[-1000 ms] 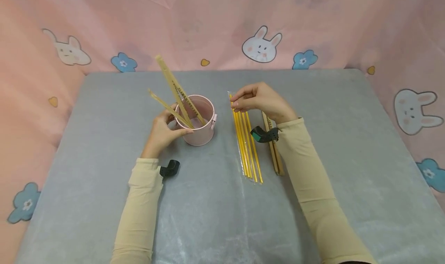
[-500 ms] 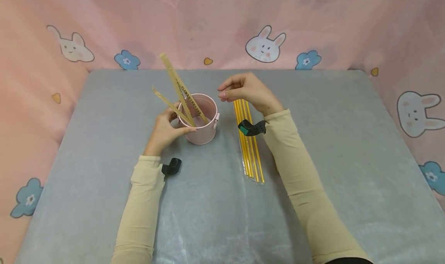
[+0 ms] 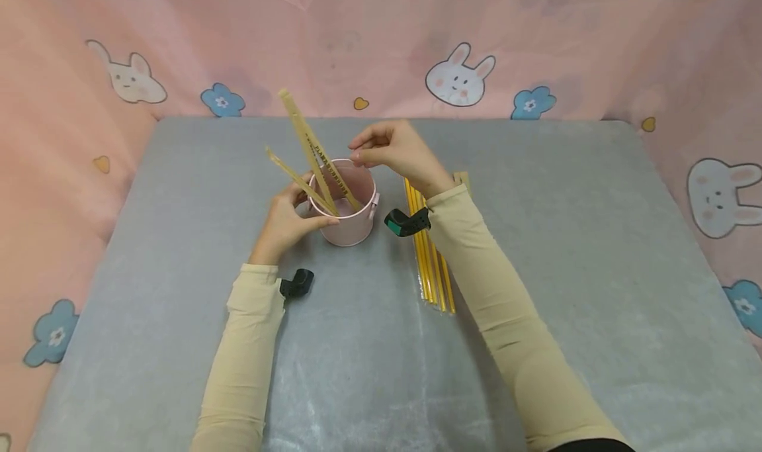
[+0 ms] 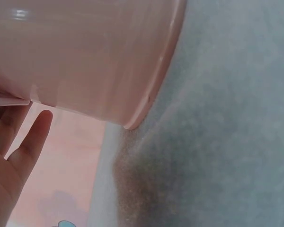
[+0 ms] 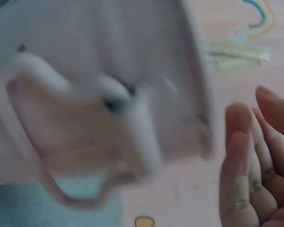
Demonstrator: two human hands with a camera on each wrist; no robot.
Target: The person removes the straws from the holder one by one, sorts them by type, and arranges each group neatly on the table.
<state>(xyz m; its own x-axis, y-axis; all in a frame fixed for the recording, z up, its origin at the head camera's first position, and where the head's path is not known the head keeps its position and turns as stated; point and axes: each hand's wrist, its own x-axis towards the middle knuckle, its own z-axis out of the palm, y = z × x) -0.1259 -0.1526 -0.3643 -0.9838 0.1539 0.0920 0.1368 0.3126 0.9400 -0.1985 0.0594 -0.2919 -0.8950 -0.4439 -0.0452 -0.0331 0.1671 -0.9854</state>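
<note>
My left hand (image 3: 286, 224) grips a pale pink metal bucket (image 3: 347, 230), thumb over the near rim and fingers round its left side. The left wrist view shows the bucket's smooth wall (image 4: 85, 52) and my fingers (image 4: 31, 146) beside it. Leaning out of the bucket to the left are several long, flat tan sticks (image 3: 306, 141), some with dark printed letters. My right hand (image 3: 395, 151) is over the bucket's far right rim, fingers loosely bent, nothing between them. The right wrist view has these fingers (image 5: 239, 179) just beyond the rim, with the blurred wire handle (image 5: 19, 123) hanging below.
Right of the bucket, several slim yellow sticks in clear wrap (image 3: 437, 280) lie side by side on the grey table (image 3: 357, 372), partly under my right forearm. A tan stick end (image 3: 462, 179) shows behind that sleeve. A pink printed curtain (image 3: 297, 42) stands along the back and sides.
My right hand has moved left from above the yellow sticks to the bucket's rim. The left hand keeps its hold on the bucket; the head view has shifted slightly.
</note>
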